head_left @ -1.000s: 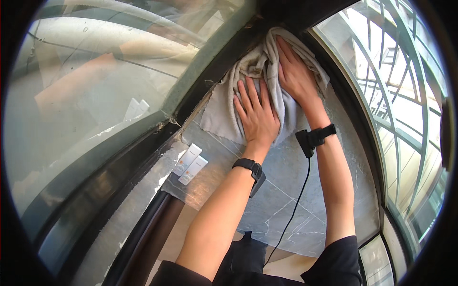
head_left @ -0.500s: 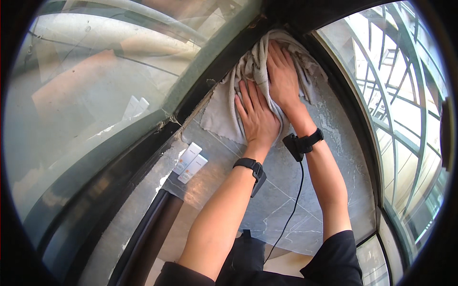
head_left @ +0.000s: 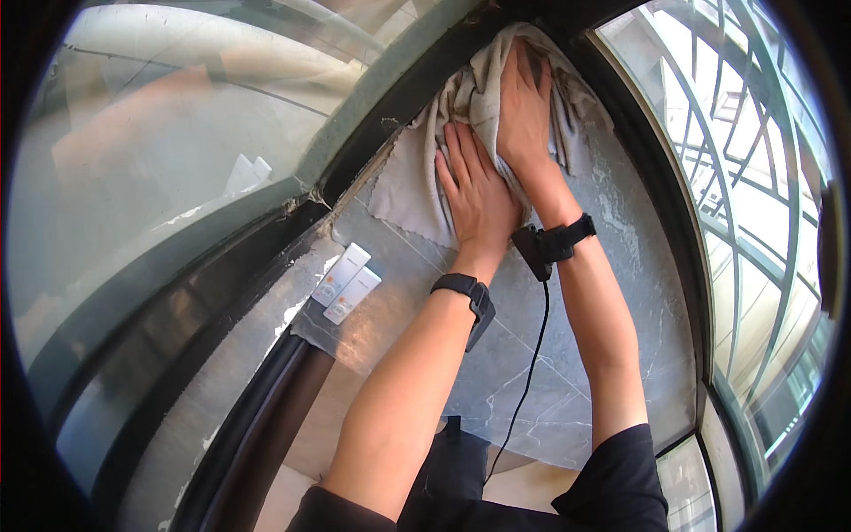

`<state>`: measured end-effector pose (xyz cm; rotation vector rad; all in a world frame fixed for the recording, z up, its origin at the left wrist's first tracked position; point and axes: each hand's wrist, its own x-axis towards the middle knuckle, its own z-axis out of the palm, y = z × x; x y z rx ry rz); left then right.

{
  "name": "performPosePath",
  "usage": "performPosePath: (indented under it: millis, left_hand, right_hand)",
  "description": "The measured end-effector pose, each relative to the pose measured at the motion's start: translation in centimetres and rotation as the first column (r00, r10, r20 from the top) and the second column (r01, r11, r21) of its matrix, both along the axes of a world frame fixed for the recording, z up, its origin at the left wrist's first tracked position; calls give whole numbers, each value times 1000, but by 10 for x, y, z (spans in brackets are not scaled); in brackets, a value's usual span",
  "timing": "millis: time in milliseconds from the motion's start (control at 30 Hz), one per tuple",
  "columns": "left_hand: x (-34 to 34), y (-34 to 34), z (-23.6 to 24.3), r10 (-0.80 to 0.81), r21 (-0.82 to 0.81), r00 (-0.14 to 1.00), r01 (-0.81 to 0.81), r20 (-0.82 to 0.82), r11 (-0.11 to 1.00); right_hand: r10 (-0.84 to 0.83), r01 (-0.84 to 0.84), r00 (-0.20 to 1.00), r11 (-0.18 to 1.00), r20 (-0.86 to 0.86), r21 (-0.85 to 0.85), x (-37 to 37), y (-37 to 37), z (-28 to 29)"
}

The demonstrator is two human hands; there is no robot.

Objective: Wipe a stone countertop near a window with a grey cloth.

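Note:
A rumpled, light grey cloth (head_left: 409,188) lies bunched in the far corner of a grey marbled sill (head_left: 496,372). Flat on its middle rests my left hand (head_left: 479,195), fingers stretched out and slightly spread. My right hand (head_left: 525,115) presses on the cloth farther up, toward the corner, its fingers long and a little apart. Both palms face down, and neither hand grips the fabric. A fold of cloth runs up between the two hands. Each wrist wears a black strap with a small black device; a black cable (head_left: 525,381) hangs from the right one.
Two small white boxes (head_left: 347,282) lie side by side at the sill's left edge. A dark frame and a glass pane (head_left: 204,115) with reflections bound the left. On the right, another window shows a curved metal grille (head_left: 736,177). Paint peels along the edges.
My right hand has slid slightly farther into the corner, and the cloth's top has shifted up with it. The left hand stays flat on the cloth. The whole view has tilted a little.

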<state>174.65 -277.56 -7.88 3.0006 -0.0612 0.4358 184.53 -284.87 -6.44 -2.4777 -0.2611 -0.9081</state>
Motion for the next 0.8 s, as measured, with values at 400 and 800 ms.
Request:
performPosePath:
  millis: [400, 800]
  left_hand:
    - [99, 58, 1, 15, -81, 1000, -16, -6, 997]
    - [147, 81, 5, 2, -97, 998, -8, -62, 995]
  right_hand:
    - [216, -208, 975, 972, -60, 110, 98, 51, -10]
    - [369, -364, 919, 929, -139, 60, 149, 64, -5]
